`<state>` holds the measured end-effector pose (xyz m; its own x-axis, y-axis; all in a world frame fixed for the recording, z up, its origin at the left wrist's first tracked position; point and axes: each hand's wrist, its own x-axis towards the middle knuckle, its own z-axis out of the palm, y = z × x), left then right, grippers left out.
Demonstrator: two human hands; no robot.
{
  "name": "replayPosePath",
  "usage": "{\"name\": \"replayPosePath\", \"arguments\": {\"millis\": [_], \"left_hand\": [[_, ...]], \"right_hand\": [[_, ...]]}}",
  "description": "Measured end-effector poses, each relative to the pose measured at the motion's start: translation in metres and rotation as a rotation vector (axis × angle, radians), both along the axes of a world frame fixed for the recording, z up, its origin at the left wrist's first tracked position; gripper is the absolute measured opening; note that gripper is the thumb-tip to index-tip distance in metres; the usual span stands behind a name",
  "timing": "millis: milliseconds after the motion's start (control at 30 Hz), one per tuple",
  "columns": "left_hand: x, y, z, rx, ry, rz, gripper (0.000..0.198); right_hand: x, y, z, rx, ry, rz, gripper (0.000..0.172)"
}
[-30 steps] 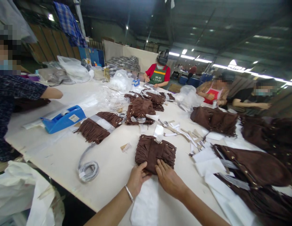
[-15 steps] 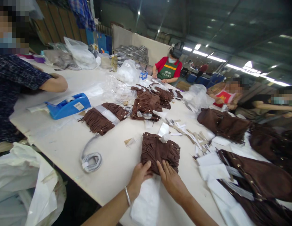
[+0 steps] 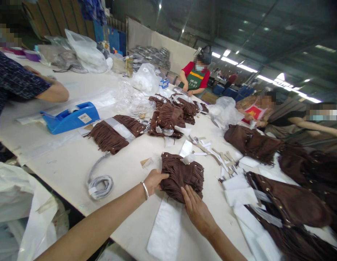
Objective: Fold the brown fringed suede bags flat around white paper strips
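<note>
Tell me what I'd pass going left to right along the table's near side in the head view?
A coiled grey cable → left hand → small brown fringed suede bag → white paper sheets → large brown studded suede bag.

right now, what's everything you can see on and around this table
fringed bag: one, brown, near edge of the table, under both hands
white sheet: one, white, runs from under that bag to the near edge
banded fringed piece: one, brown with a clear band, left of centre
bag pile: several, brown, table centre
loose bags: several, brown, right side
tape dispenser: one, blue, left
coiled cord: one, grey, near left edge
paper scraps: many, white and tan, right of centre
plastic bags: several, clear and white, far end
table: one, white
co-workers: four, far and left sides
left hand: one, bracelet on wrist, grips the bag's left edge
right hand: one, flat on the bag's near edge
</note>
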<state>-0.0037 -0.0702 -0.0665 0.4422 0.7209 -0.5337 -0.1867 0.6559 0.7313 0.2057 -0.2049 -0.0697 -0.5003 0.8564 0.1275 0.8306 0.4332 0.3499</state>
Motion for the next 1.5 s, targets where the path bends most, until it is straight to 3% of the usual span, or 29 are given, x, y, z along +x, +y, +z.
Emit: {"name": "replayPosePath", "arguments": {"millis": [233,400,500,633,700,767,867,967,1067,1167,1300,1400,1500], "left_hand": [[-0.005,0.001,-0.016,0.206,0.272,-0.022,0.005],[-0.011,0.0,-0.024,0.396,0.48,-0.036,0.001],[-0.017,0.0,-0.018,0.531,0.602,-0.045,0.004],[-0.022,-0.001,0.005,0.722,0.765,-0.037,0.023],[-0.013,-0.006,0.016,0.901,0.812,-0.006,0.036],[0.004,-0.012,0.02,1.206,0.826,-0.011,0.039],[0.03,-0.022,0.006,1.612,0.894,-0.1,0.043],[0.044,-0.027,-0.017,1.689,1.052,-0.181,0.053],[0.045,-0.028,-0.025,1.702,1.171,-0.242,0.059],[0.045,-0.028,-0.02,1.706,1.277,-0.279,0.061],[0.049,-0.028,-0.015,1.709,1.34,-0.307,0.062],[0.049,-0.027,-0.017,1.7,1.333,-0.355,0.059],[0.048,-0.025,-0.016,1.664,1.319,-0.413,0.057]], "right_hand": [[-0.016,-0.006,0.011,0.021,-0.062,-0.06,0.073],[-0.011,-0.01,0.0,0.082,-0.106,-0.037,0.062],[-0.009,-0.013,-0.01,0.117,-0.068,-0.067,0.058],[-0.011,-0.014,-0.017,0.121,-0.023,-0.084,0.056],[-0.011,-0.014,-0.018,0.126,-0.006,-0.09,0.055],[-0.012,-0.016,-0.017,0.126,0.023,-0.103,0.053],[-0.011,-0.024,-0.005,0.078,0.111,-0.129,0.054],[-0.005,-0.023,0.028,-0.039,0.296,-0.132,0.05],[0.005,0.012,0.063,0.027,0.541,-0.274,0.032],[0.012,0.076,0.071,0.223,0.601,-0.544,0.035],[0.015,0.137,0.037,0.224,0.528,-0.644,0.031],[0.025,0.145,0.011,0.243,0.531,-0.699,0.036],[0.043,0.144,0.003,0.213,0.531,-0.808,0.041]]}}
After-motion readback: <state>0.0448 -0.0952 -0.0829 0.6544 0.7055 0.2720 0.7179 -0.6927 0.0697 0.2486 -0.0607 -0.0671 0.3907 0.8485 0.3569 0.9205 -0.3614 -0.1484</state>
